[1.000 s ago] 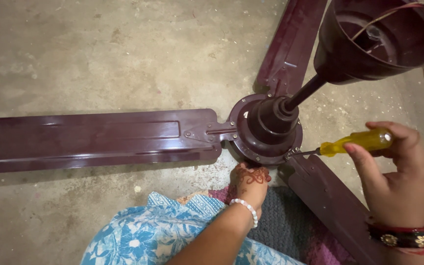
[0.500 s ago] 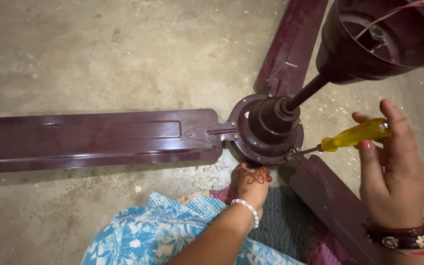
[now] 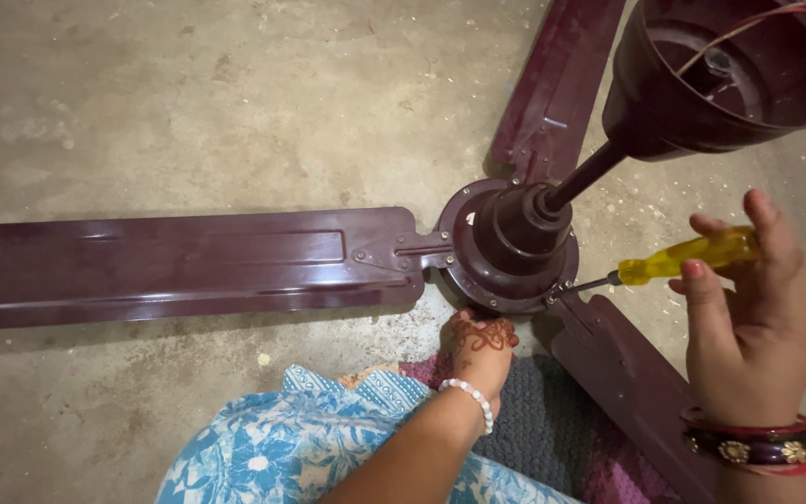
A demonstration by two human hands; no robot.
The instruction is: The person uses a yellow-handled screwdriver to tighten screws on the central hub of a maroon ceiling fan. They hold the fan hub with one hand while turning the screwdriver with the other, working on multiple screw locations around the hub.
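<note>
A maroon ceiling fan lies on the concrete floor, its motor hub (image 3: 506, 247) in the middle with a down rod rising to a maroon canopy cup (image 3: 729, 70) at the top right. My right hand (image 3: 748, 327) grips a yellow-handled screwdriver (image 3: 687, 257); its tip touches a screw at the hub's lower right rim, where the lower right blade (image 3: 632, 392) joins. My left hand (image 3: 480, 347), with a white bead bracelet, presses against the hub's lower edge from below.
A long blade (image 3: 170, 266) stretches left across the floor and another blade (image 3: 552, 84) runs up to the top. A grey and purple mat (image 3: 552, 439) lies under my arm. Blue floral cloth (image 3: 282, 457) covers my lap. Wires hang from the canopy cup.
My right hand has shifted its grip around the screwdriver handle, fingers rolling over it, while the tip stays at the same screw. My left hand and the fan have not moved.
</note>
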